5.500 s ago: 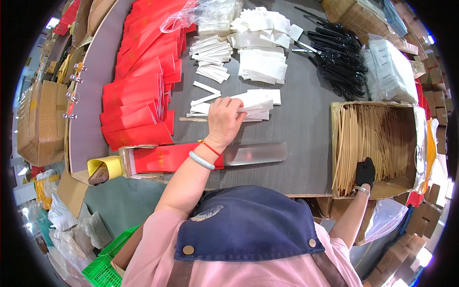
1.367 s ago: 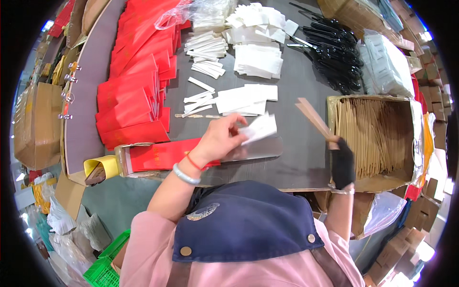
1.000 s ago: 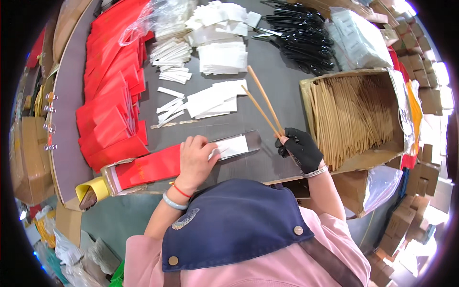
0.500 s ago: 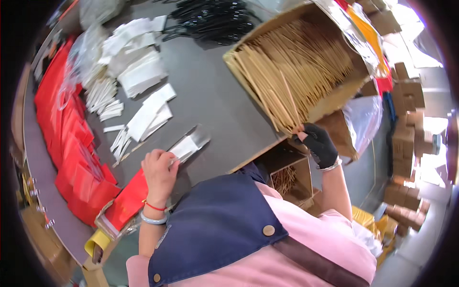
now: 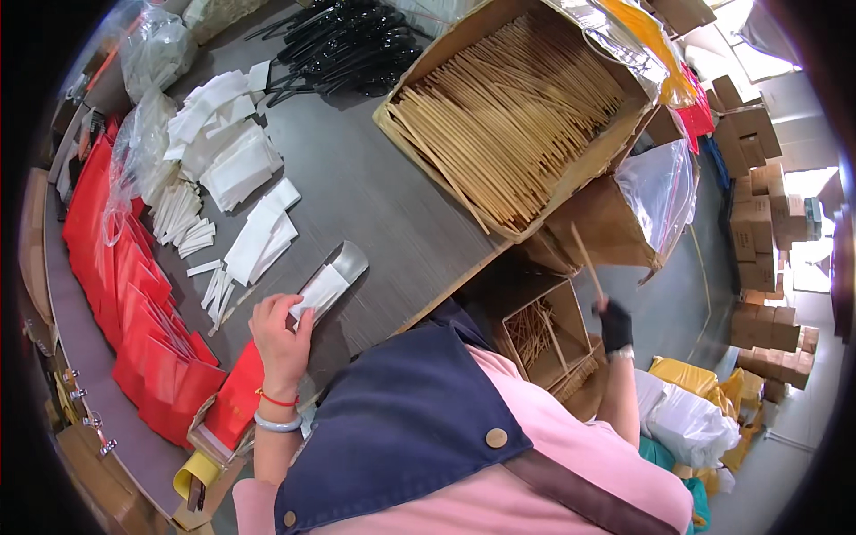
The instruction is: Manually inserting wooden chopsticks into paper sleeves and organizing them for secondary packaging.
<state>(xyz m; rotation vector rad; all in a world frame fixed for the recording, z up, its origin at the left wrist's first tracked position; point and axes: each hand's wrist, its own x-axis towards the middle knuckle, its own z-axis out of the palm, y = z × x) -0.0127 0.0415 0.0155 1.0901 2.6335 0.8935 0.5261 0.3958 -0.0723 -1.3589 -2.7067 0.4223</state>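
Observation:
At the near edge of the grey table my bare left hand (image 5: 282, 339) has its thumb and forefinger closed at the lower end of a white paper sleeve (image 5: 323, 287). That sleeve lies in a shiny metal trough (image 5: 351, 264). Out to the right, beyond the table edge, my right hand (image 5: 613, 326) wears a black half-finger glove. Its fingers are closed on a thin wooden stick (image 5: 584, 254), which points up and slightly left. Part of a red packet (image 5: 239, 392) shows beside my left wrist. The right fingertips are blurred, so I cannot tell whether more sticks are held.
A cardboard box (image 5: 403, 143) full of wooden sticks stands on the table (image 5: 357, 160). Below its edge, another box (image 5: 571, 312) holds more. White paper sleeves (image 5: 259, 241), red packets (image 5: 147, 321) and black glossy bundles (image 5: 343, 53) lie left and far. Cartons (image 5: 758, 232) stack up at right.
My right hand has come away from the full box, moving right and down, with a wooden stick in it. My left hand stays at the trough. The whole view has shifted slightly.

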